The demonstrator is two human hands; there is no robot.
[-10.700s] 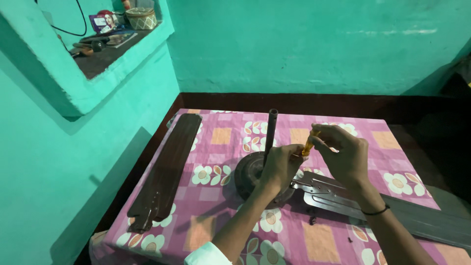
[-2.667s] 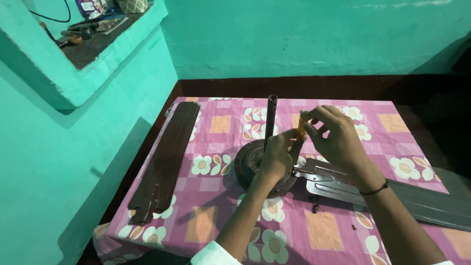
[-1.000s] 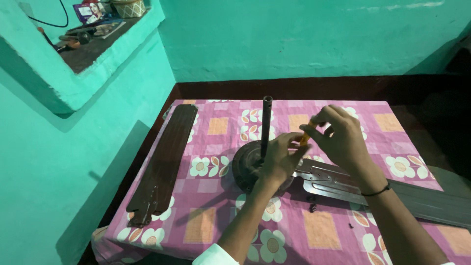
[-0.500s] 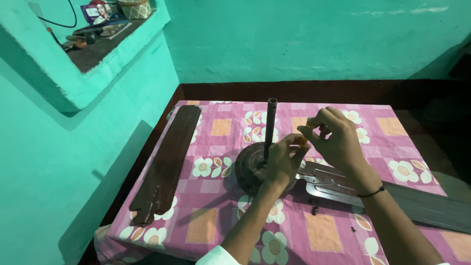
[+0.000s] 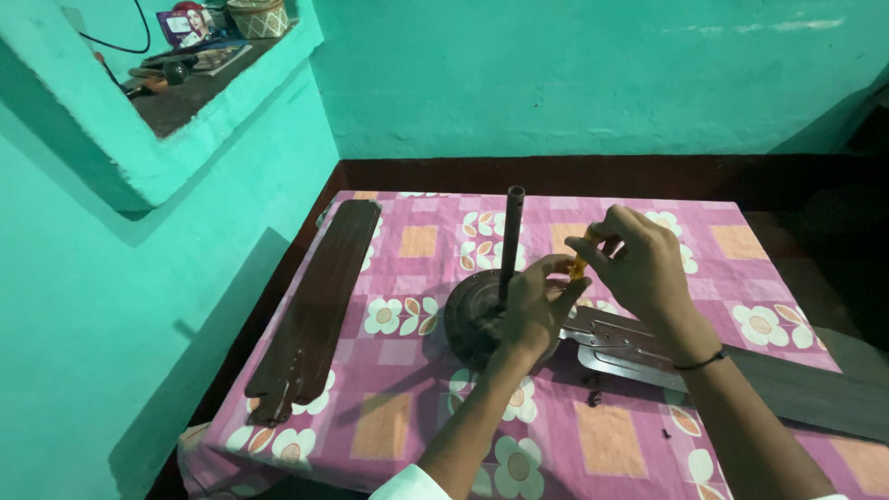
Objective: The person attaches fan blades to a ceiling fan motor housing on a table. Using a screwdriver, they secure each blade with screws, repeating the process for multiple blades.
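On the flowered pink tablecloth (image 5: 417,407) sits a dark round fan motor (image 5: 477,319) with its rod (image 5: 511,243) standing upright, and both hands work at its right edge. The right hand (image 5: 639,264) pinches a small orange-handled screwdriver (image 5: 580,262) between thumb and fingertips, its tip aimed down toward the spot where a grey metal blade (image 5: 648,344) meets the motor. The left hand (image 5: 537,306) rests on the motor's rim, fingers curled and pressed close beside the tool; whether they pinch a screw I cannot tell, since the hand hides that joint. The likely trouble is a slip: the tool is thin and held only by fingertips, so too much sideways force could skid the tip off the screw and into the left fingers just beside it. The motor rests loose on soft cloth and could rock or turn under the push. A few small dark bits (image 5: 593,400) lie on the cloth below the blade; they look like loose hardware and could roll off or be lost in the pattern. A long brown blade (image 5: 315,310) lies well apart on the left, out of the way. The upright rod stands close to both wrists and crowds any move across the motor. A wall niche (image 5: 199,79) holds clutter, far from the work.
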